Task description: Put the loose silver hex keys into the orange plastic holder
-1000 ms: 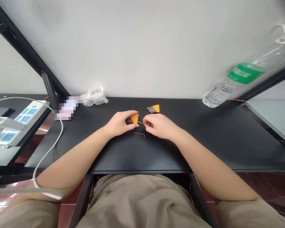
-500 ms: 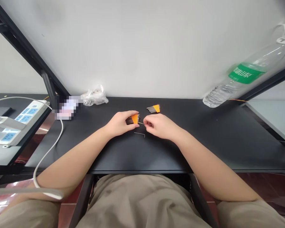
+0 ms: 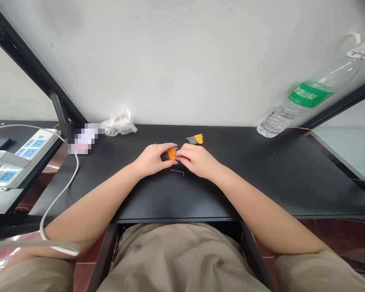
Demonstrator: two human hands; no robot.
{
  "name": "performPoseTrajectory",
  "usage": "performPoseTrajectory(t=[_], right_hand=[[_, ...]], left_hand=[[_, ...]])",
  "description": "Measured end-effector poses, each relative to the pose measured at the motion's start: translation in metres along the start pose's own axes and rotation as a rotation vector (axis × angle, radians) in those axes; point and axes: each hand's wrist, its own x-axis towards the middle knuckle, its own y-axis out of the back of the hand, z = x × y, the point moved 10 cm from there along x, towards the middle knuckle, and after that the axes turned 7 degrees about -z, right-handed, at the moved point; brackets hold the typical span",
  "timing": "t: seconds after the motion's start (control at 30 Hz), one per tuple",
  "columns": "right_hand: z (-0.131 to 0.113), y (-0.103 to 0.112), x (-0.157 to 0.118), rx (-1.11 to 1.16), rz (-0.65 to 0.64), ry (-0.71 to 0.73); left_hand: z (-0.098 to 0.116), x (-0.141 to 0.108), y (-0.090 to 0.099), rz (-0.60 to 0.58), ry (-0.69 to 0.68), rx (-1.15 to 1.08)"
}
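Observation:
My left hand [image 3: 153, 159] is closed round an orange hex key holder [image 3: 171, 154], thumb and fingers gripping its two edges. Several dark hex keys stick out of the holder toward my palm. My right hand [image 3: 195, 159] is pinched at the holder's right side, its fingertips on the short end of a hex key that they largely hide. On the desk just below my hands lies one loose L-shaped hex key [image 3: 177, 170]. A second orange holder [image 3: 198, 139], filled with several silver hex keys, rests beyond my right hand.
On the black desk [image 3: 249, 178], a crumpled clear plastic bag [image 3: 120, 124] sits by the wall. A large plastic bottle [image 3: 310, 95] stands at the right. A white power strip [image 3: 27, 152] lies on the left, and a white cable [image 3: 69, 182] crosses near my left arm.
My right hand has moved left, up against the holder in my left hand. The thin key shaft that showed between the hands is no longer visible. The view has shifted slightly.

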Motion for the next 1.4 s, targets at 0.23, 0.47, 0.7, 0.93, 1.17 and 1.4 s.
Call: performPoseTrajectory(t=[0.23,0.47,0.7,0.93,1.17,1.4], right_hand=[[0.013,0.002,0.000,0.081,0.083,-0.169],[0.016,-0.030,0.004,0.215,-0.007,-0.159],[0.007,-0.042,0.011,0.329,-0.010,-0.108],[0.007,-0.040,0.008,0.216,-0.021,-0.118],[0.006,-0.028,-0.001,0.146,-0.060,-0.127],[0.001,-0.023,-0.012,-0.176,-0.301,-0.149]], left_hand=[[-0.006,-0.002,0.013,0.127,0.044,-0.105],[-0.001,-0.005,0.020,0.219,0.061,-0.089],[0.000,-0.007,0.023,0.263,0.081,-0.115],[-0.005,-0.009,0.023,0.293,0.089,-0.134],[-0.020,-0.009,0.027,0.300,0.134,-0.152],[-0.025,0.000,0.023,0.174,0.090,-0.077]])
